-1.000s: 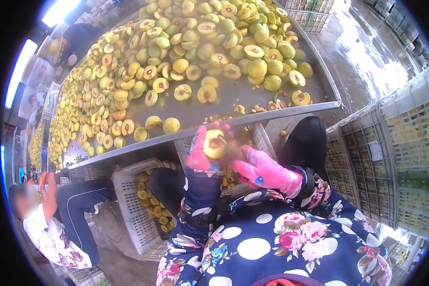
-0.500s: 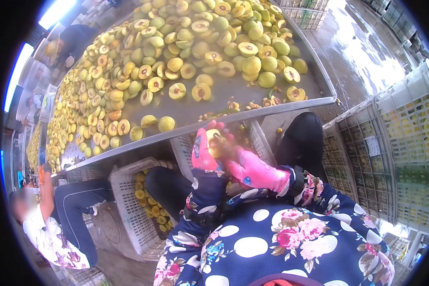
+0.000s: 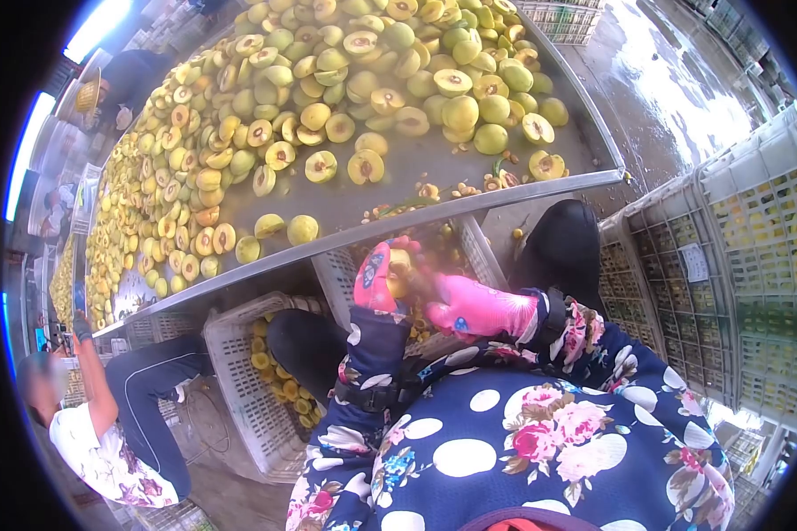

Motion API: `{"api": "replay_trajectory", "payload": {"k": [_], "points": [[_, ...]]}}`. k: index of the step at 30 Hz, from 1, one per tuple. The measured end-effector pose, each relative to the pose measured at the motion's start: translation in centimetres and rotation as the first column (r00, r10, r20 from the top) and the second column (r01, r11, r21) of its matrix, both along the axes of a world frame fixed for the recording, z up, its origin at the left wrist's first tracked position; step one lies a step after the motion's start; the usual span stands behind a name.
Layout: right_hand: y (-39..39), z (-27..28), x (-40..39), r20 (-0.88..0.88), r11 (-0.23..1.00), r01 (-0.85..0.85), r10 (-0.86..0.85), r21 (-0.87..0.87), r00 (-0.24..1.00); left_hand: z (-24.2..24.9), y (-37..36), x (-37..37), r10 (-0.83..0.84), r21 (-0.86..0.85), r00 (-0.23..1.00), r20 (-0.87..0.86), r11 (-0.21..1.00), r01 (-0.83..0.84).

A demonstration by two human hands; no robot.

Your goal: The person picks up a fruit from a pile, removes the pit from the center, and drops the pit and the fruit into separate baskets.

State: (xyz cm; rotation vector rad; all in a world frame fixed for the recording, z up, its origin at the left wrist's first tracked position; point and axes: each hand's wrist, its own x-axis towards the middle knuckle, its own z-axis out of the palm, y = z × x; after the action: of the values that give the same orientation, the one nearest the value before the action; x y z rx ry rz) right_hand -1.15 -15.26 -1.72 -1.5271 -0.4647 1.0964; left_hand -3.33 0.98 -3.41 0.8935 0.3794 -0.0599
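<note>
My left hand [image 3: 376, 281], in a pink patterned glove, is closed around a yellow-green peach half [image 3: 399, 273] beneath the table's front edge. My right hand [image 3: 471, 305], also in a pink glove, meets it from the right with curled fingers close against the fruit. Its fingertips are blurred, and whatever they grip cannot be made out. Below both hands stands a white plastic crate [image 3: 338, 276] between my knees, partly hidden by my hands and sleeves, with yellow pieces inside.
A metal table [image 3: 345, 208] carries a large heap of halved peaches [image 3: 328, 88] and loose stones. Another crate of peach halves [image 3: 239, 380] stands left of my knee. Stacked full crates [image 3: 717, 265] rise at right. A seated co-worker [image 3: 119, 442] reaches toward the table at left.
My left hand has turned slightly, showing more of the back of its glove, and the peach half has turned with it. The view has shifted a little. The co-worker's arm has moved slightly.
</note>
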Motion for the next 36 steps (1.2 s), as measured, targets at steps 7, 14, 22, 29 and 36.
{"api": "replay_trajectory", "payload": {"k": [7, 14, 22, 29, 36], "points": [[0.3, 0.9, -0.1, -0.338, 0.992, 0.028, 0.015, 0.123, 0.941, 0.0, -0.8, -0.2, 0.118, -0.090, 0.992, 0.041, 0.989, -0.114], [-0.1, 1.5, 0.7, -0.368, 0.999, -0.042, 0.033, -0.017, 0.929, -1.7, 0.6, -0.1, -0.059, 0.101, 0.998, 0.032, 0.993, 0.055], [1.4, -0.1, -1.1, -0.881, 0.880, 0.320, 0.195, 0.351, 0.431, -1.3, -1.1, 0.7, 0.156, -0.182, 0.972, 0.173, 0.975, -0.124], [-0.1, 2.0, -0.8, -0.579, 0.968, 0.157, -0.013, 0.198, 0.815, -3.3, 10.2, -1.0, 0.664, -0.092, 0.742, 0.093, 0.747, -0.658], [0.5, -0.7, -0.2, -0.495, 0.996, 0.081, -0.092, -0.044, 0.864, 4.9, 23.1, -3.2, 0.289, 0.871, 0.954, 0.080, -0.485, 0.074]]}}
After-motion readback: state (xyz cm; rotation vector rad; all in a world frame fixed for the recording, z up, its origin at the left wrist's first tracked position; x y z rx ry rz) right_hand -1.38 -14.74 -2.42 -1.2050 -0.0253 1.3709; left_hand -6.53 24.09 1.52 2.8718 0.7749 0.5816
